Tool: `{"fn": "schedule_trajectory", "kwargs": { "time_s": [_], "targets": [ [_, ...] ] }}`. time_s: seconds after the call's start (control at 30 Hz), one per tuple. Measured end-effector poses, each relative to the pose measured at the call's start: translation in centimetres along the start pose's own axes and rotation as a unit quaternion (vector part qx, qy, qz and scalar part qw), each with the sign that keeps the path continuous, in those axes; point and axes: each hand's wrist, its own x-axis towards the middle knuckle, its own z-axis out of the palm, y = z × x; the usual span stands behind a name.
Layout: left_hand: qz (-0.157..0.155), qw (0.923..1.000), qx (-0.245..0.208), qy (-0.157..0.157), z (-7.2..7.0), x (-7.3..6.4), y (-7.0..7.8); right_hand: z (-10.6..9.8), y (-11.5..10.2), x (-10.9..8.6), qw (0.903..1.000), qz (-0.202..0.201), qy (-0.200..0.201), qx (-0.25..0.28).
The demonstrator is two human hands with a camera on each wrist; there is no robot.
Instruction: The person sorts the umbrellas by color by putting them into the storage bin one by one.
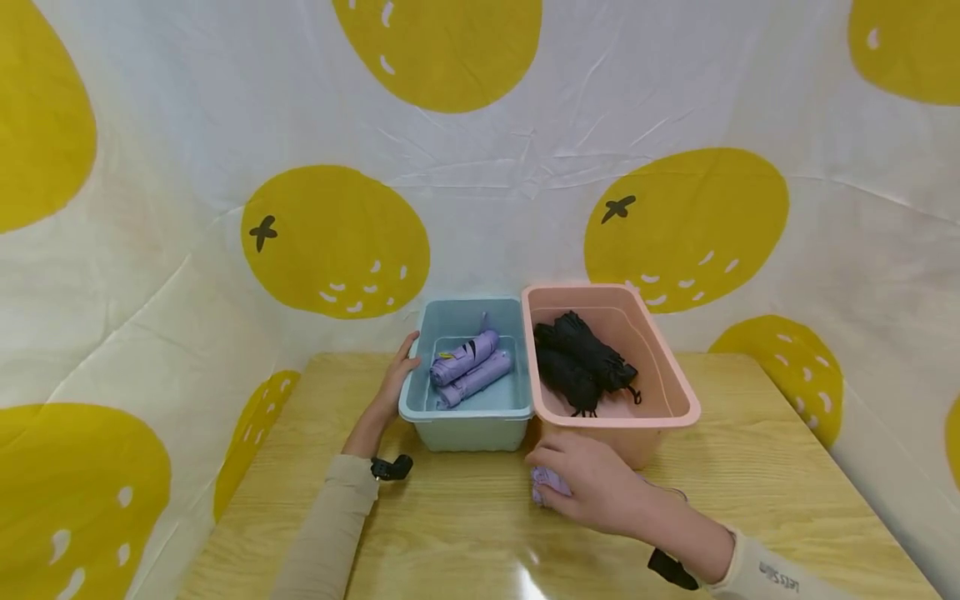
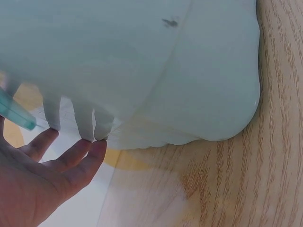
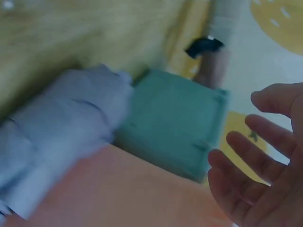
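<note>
My left hand (image 1: 392,383) is at the left side of the light blue bin (image 1: 465,433); in the left wrist view its extended fingertips (image 2: 97,146) touch the bin's outer wall. Inside that bin lie two folded purple umbrellas (image 1: 480,377). My right hand (image 1: 592,483) is over another folded purple umbrella (image 1: 551,482), which lies on the table in front of the pink bin (image 1: 600,422) and is partly hidden by the hand. The right wrist view has this umbrella (image 3: 71,123) apart from the hand, whose fingers (image 3: 265,130) are spread and loosely bent with nothing between them.
Folded black umbrellas (image 1: 581,358) lie in the pink bin. Both bins stand side by side at the back of the wooden table (image 1: 450,533). A white cloth (image 1: 480,242) with yellow fruit print hangs behind and around the table.
</note>
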Motion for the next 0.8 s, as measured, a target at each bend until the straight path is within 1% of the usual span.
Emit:
{"fn": "schedule_trajectory", "kwargs": {
  "time_s": [0.07, 0.13, 0.2, 0.27, 0.4, 0.53, 0.63, 0.8],
  "targets": [
    [0.008, 0.9999, 0.003, 0.006, -0.1, 0.4, -0.9, 1.5, 0.3, -0.6, 0.9997, 0.011, -0.014, -0.019],
    [0.015, 0.9998, 0.007, 0.012, -0.2, 0.6, -1.6, 3.0, 0.8, -1.1, 0.9991, 0.015, -0.017, -0.037],
    [0.015, 0.9997, 0.008, 0.014, -0.2, 0.6, -1.6, 4.1, 1.4, -1.6, 0.9984, 0.017, -0.024, -0.048],
    [0.017, 0.9997, 0.008, 0.017, -0.1, 0.6, -1.6, 5.0, 1.9, -2.1, 0.9976, 0.029, -0.039, -0.049],
    [0.009, 0.9998, 0.004, 0.015, -0.1, 0.7, -1.4, 6.1, 2.9, -3.3, 0.994, 0.056, -0.07, -0.062],
    [-0.002, 0.9999, -0.013, -0.006, 0.2, 0.8, -0.7, 6.8, 3.7, -4.8, 0.991, 0.077, -0.082, -0.071],
    [-0.01, 0.9996, -0.027, -0.007, 0.1, 0.7, -0.4, 7.2, 4.3, -5.5, 0.9922, 0.075, -0.078, -0.061],
    [-0.017, 0.9998, -0.01, 0.008, -0.4, 0.5, -0.8, 7.7, 5.4, -6.5, 0.9944, 0.059, -0.068, -0.055]
  ]
}}
